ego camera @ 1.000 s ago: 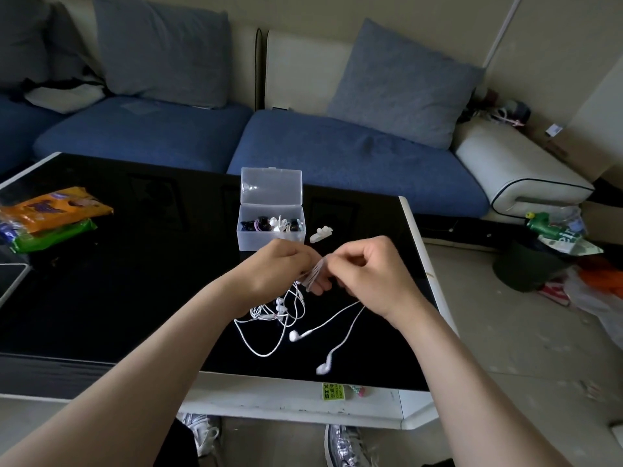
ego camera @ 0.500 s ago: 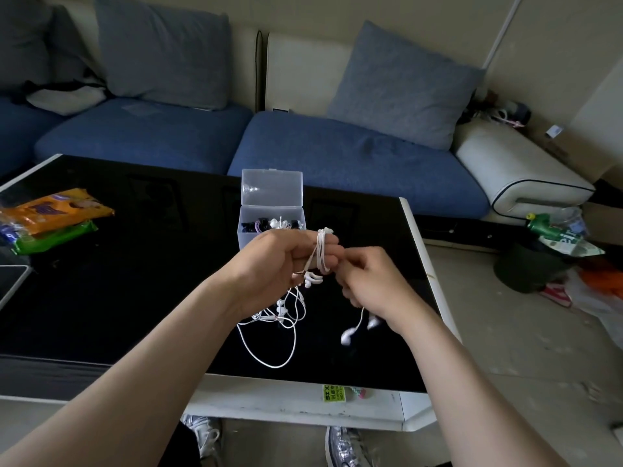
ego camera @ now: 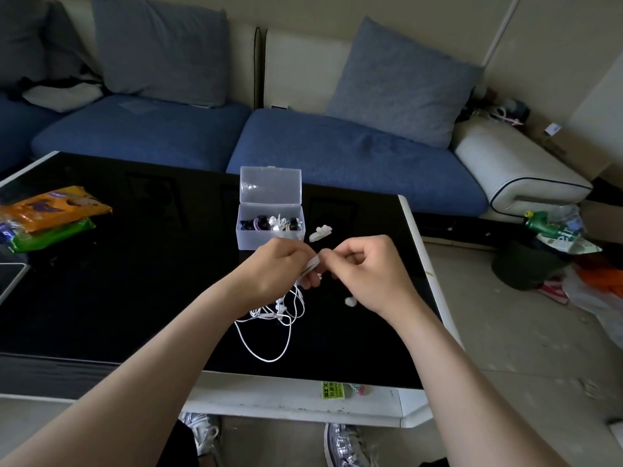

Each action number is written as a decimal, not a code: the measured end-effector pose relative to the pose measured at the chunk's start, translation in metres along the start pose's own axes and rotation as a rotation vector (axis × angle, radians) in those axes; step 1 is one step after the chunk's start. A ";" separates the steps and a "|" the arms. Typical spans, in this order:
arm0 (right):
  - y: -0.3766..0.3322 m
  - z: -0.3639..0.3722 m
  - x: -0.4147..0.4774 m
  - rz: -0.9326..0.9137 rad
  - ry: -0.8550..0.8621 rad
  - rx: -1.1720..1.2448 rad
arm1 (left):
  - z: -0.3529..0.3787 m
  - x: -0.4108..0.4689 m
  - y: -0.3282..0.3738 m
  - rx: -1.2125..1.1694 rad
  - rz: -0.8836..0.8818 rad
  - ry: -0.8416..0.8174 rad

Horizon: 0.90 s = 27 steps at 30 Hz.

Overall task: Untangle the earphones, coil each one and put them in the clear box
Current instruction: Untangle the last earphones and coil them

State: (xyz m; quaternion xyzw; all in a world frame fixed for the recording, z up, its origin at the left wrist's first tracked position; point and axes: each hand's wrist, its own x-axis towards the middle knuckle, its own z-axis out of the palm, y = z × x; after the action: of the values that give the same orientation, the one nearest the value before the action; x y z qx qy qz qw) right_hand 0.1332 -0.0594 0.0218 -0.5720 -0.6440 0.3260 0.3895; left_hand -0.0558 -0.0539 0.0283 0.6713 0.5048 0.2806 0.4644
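Observation:
My left hand [ego camera: 279,269] grips a small coil of white earphone cable [ego camera: 312,264] wound around its fingers. My right hand [ego camera: 365,269] pinches the free end of that cable just beside the coil, and one earbud [ego camera: 350,301] hangs below the right palm. A tangle of white earphones [ego camera: 273,318] lies on the black table [ego camera: 135,281] under my left hand, with a loop trailing toward me. The clear box [ego camera: 269,227] stands open behind my hands, lid up, with several coiled earphones inside.
A small white piece [ego camera: 320,233] lies right of the box. Orange and green snack packs [ego camera: 50,214] sit at the table's left, a tablet corner [ego camera: 10,274] at the far left edge. A blue sofa runs behind; a bin [ego camera: 526,264] and litter stand on the floor right.
The cable's hanging end has been drawn up: the two earbuds that lay, then dangled, below my right hand are now nearly taken in, one still showing. Both hands stay close together above the tangle.

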 end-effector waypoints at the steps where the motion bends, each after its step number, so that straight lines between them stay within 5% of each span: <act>1: 0.002 -0.001 0.001 -0.011 0.046 0.022 | 0.001 0.000 0.001 -0.027 0.002 -0.030; 7: 0.007 0.000 0.005 0.001 0.039 0.210 | -0.002 0.001 0.002 -0.314 -0.025 -0.134; 13: -0.004 0.021 0.003 0.095 -0.064 0.437 | 0.000 0.000 0.012 -0.560 -0.056 -0.025; 27: 0.000 0.034 0.003 -0.084 0.050 0.241 | 0.006 0.006 0.015 -0.718 -0.177 0.239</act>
State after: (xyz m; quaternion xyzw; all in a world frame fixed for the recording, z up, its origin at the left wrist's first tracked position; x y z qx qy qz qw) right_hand 0.1031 -0.0552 0.0055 -0.5017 -0.6136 0.3701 0.4846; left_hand -0.0429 -0.0514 0.0386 0.3827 0.4810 0.4744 0.6302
